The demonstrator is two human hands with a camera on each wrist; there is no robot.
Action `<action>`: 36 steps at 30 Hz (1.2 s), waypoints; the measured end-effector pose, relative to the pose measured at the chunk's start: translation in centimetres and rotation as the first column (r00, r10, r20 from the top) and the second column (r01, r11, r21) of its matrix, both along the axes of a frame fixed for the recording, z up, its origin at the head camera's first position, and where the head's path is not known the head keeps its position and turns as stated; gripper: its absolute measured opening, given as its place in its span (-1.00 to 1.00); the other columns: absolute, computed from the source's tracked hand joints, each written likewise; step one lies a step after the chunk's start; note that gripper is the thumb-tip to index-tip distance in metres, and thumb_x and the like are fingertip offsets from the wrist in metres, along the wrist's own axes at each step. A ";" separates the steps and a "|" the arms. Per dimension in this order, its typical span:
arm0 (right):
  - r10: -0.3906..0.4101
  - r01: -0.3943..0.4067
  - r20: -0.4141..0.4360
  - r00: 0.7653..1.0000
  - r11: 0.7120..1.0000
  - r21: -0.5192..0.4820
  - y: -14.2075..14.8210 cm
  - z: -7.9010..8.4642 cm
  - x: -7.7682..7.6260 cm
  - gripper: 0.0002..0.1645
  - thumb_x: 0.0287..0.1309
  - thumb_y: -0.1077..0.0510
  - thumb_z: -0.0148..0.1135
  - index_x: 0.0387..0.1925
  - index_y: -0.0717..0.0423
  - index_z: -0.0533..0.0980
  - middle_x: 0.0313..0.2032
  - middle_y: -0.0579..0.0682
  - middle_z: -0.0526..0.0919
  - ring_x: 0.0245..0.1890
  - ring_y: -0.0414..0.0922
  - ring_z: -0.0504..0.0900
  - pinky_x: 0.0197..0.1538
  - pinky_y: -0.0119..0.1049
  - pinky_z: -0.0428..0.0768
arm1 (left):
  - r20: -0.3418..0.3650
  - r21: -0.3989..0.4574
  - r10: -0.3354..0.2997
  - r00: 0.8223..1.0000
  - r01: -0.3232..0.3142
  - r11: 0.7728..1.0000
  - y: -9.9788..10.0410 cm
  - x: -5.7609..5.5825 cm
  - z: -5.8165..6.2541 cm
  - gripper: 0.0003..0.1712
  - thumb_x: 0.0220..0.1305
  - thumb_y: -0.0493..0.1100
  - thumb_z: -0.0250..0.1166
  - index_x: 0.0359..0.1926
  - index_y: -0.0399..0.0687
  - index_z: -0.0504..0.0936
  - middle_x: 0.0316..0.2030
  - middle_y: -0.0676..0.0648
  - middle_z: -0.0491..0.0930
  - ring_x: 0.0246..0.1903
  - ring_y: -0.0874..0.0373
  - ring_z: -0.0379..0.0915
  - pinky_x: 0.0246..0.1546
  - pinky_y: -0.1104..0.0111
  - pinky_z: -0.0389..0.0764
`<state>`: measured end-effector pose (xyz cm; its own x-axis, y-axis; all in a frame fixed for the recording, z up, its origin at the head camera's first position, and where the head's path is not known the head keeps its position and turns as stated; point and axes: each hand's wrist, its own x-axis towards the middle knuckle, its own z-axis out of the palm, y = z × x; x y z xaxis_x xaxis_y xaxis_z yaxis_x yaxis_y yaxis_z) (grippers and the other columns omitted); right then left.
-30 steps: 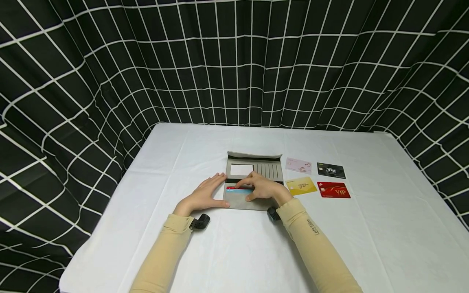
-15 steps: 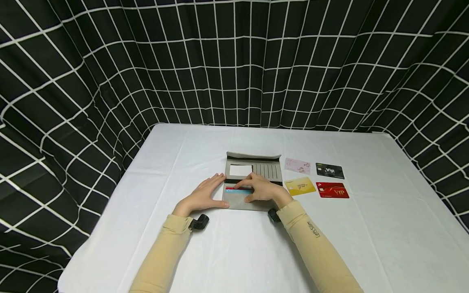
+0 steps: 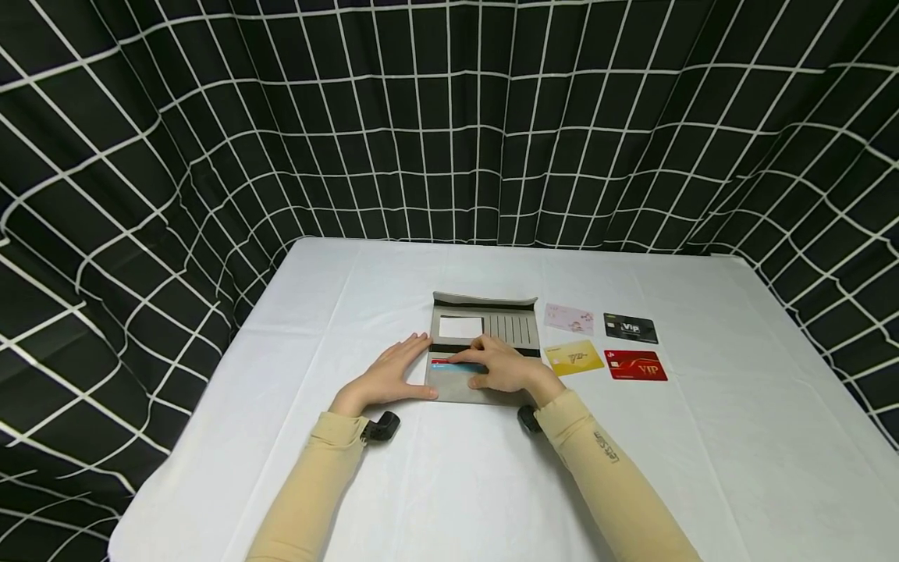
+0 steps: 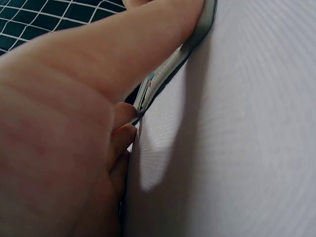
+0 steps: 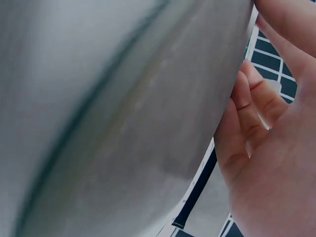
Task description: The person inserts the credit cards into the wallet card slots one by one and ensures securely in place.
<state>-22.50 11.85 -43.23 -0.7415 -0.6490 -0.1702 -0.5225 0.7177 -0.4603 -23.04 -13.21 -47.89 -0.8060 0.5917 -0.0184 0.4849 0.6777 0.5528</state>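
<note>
A grey wallet (image 3: 453, 384) lies unfolded on the white table. At its near pocket, a strip of a blue card (image 3: 456, 367) shows, with a thin red card edge (image 3: 439, 361) just behind it. My right hand (image 3: 511, 368) is over the wallet, its index finger pressing at the card's top edge and its thumb on the pocket face. The rest of the blue card is hidden inside the pocket. My left hand (image 3: 382, 378) lies at the wallet's left side with straight fingers. Its thumb touches the near left corner; in the left wrist view the thumb (image 4: 158, 29) meets the wallet edge.
A white card (image 3: 460, 327) sits in the wallet's far half, beside a row of slots (image 3: 511, 329). Right of the wallet lie a pink card (image 3: 569, 318), a black card (image 3: 630, 328), a yellow card (image 3: 574, 357) and a red VIP card (image 3: 635, 365). A gridded black curtain (image 3: 449, 125) surrounds the table.
My right index finger has lowered and flattened slightly at the card edge, and my right wrist has turned a little. My left hand stays at the wallet's left side.
</note>
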 end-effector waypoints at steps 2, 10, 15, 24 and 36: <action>0.005 -0.005 0.002 1.000 1.000 -0.002 0.2 -0.1 0.0 -0.40 0.18 0.10 0.21 0.27 -0.18 0.35 0.02 0.05 0.34 -0.02 -0.02 0.30 0.02 -0.06 0.38 | 0.001 0.001 0.001 1.000 -0.001 1.000 0.0 0.0 0.0 0.14 -0.01 0.39 0.26 0.44 -0.04 -0.02 0.41 -0.05 -0.10 0.38 0.12 -0.30 0.34 0.19 -0.22; 0.005 0.008 0.113 0.994 0.994 -0.111 1.1 0.0 0.0 -0.38 0.20 0.19 0.18 0.29 0.03 0.29 0.19 0.14 0.24 0.17 0.09 0.21 0.18 0.12 0.25 | -0.010 0.003 0.003 1.000 -0.003 1.000 0.0 0.0 0.0 0.15 -0.03 0.39 0.26 0.44 -0.04 0.00 0.41 -0.05 -0.08 0.38 0.11 -0.28 0.34 0.20 -0.22; 0.012 0.021 0.174 0.985 0.982 -0.189 2.0 -0.2 0.1 -0.35 0.22 0.17 0.17 0.32 0.08 0.22 0.23 0.14 0.21 0.22 0.12 0.18 0.20 0.12 0.22 | -0.015 0.008 0.007 1.000 -0.007 1.000 0.0 0.1 0.2 0.15 -0.03 0.37 0.28 0.43 -0.06 0.01 0.41 -0.07 -0.07 0.38 0.09 -0.27 0.34 0.19 -0.21; -0.009 0.122 0.273 0.962 0.908 -0.400 3.7 -0.2 0.6 -0.43 0.18 0.23 0.19 0.21 0.27 0.32 0.16 0.18 0.40 0.16 0.09 0.36 0.20 -0.01 0.31 | -0.021 0.013 0.001 1.000 0.000 1.000 0.0 0.2 0.0 0.15 -0.03 0.37 0.27 0.43 -0.08 0.01 0.41 -0.09 -0.07 0.38 0.07 -0.26 0.34 0.17 -0.21; -0.146 0.265 0.277 0.950 0.848 -0.460 9.3 -0.1 2.0 -0.49 0.19 0.15 0.20 0.15 0.26 0.40 0.09 0.19 0.47 0.07 0.07 0.45 0.13 -0.04 0.40 | -0.038 0.015 -0.015 0.999 0.016 1.000 0.0 0.2 0.2 0.14 -0.02 0.36 0.27 0.42 -0.12 0.01 0.40 -0.12 -0.06 0.38 0.03 -0.25 0.33 0.16 -0.20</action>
